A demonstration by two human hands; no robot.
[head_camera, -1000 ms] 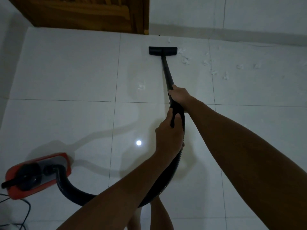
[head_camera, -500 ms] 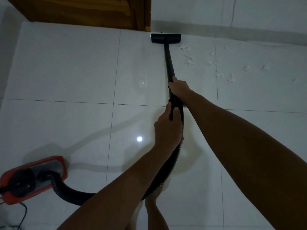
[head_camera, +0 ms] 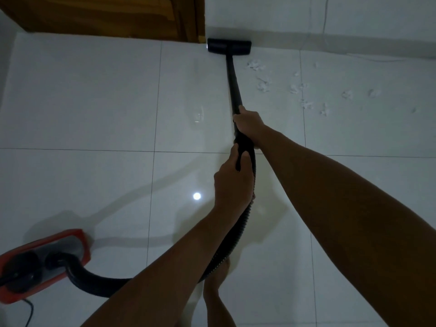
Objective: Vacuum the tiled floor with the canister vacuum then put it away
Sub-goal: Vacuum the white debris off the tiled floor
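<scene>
Both hands hold the black wand of the vacuum. The right hand is wrapped around it further forward, just above where the rigid tube meets the handle, and the left hand grips the curved handle end closer to the body, thumb laid along the top. The wand runs straight ahead to the flat black floor head, which sits on the white tiled floor right against the base of the wall, beside the corner of a wooden door. To the right of the wand, small white scraps lie scattered over the tiles (well apart from the head). The ribbed black hose drops from the handle, passes behind the left forearm and curves to the red canister at the lower left, where a thin dark cord trails off. A bare foot shows below the hose.
</scene>
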